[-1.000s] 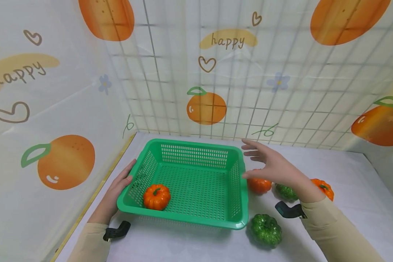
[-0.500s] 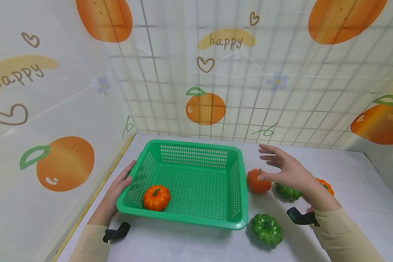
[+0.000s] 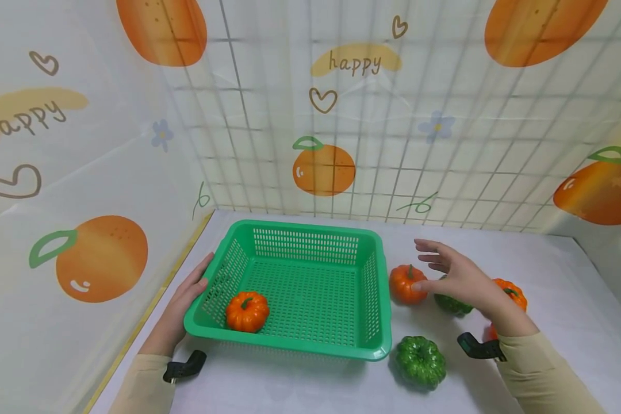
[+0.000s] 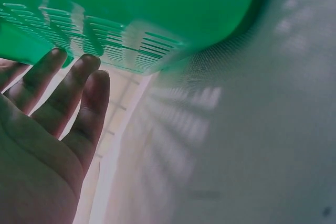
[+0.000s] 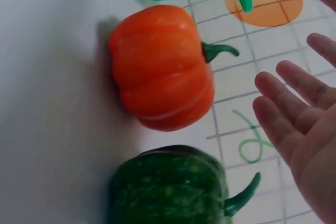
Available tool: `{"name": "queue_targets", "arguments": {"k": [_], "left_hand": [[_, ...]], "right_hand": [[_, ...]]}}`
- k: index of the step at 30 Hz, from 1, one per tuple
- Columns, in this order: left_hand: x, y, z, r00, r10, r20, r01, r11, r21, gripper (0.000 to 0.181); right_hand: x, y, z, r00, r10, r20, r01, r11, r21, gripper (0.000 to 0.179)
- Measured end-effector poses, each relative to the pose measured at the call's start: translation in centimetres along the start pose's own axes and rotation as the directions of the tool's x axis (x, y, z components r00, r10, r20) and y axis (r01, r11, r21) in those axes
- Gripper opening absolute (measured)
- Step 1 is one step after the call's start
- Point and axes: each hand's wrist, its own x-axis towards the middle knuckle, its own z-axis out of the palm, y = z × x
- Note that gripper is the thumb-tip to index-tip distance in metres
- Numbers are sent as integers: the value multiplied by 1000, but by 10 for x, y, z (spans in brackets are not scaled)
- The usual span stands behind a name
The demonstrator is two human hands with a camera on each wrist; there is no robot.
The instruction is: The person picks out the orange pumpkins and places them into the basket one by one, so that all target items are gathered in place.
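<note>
A green plastic basket [image 3: 310,346] with slotted walls sits on the table, an orange pumpkin [image 3: 247,312] in its near left corner. My left hand [image 3: 183,296] rests against the basket's left side, fingers fairly straight beside the wall in the left wrist view. Above the table right of the basket, my right hand [image 3: 463,279] hovers with fingers spread and holds nothing. Close to its thumb is a red-orange pumpkin [image 5: 163,69] with a green stem. A dark green pumpkin [image 5: 168,187] lies beside that one, partly hidden by the hand in the head view.
Another green pumpkin [image 3: 421,362] lies by the basket's near right corner. An orange pumpkin [image 3: 511,293] sits behind the right wrist, with a reddish one [image 3: 493,332] mostly hidden below it. A printed curtain over a wire grid [image 3: 372,126] closes off the back.
My right hand has moved right, away from the basket's rim, and then slightly lower over the pumpkins. The left hand and basket stay where they were.
</note>
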Motion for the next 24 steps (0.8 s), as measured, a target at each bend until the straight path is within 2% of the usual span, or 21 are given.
{"name": "queue_targets", "arguments": {"k": [8,16,24], "left_hand": [[-1,-2,2,1000,1,-7,-1,1000,13,52],[-1,-2,1,1000,-8,-19,8,1000,19,52],[1,-1,0,1000,0,-13,0,1000,13,53]], "right_hand": [[5,14,8,999,-23,30,24,999,-32,93],[9,18,12,999,-30,36,32,997,-69,96],[13,22,18,999,-21,39,27,987,-155,99]]}}
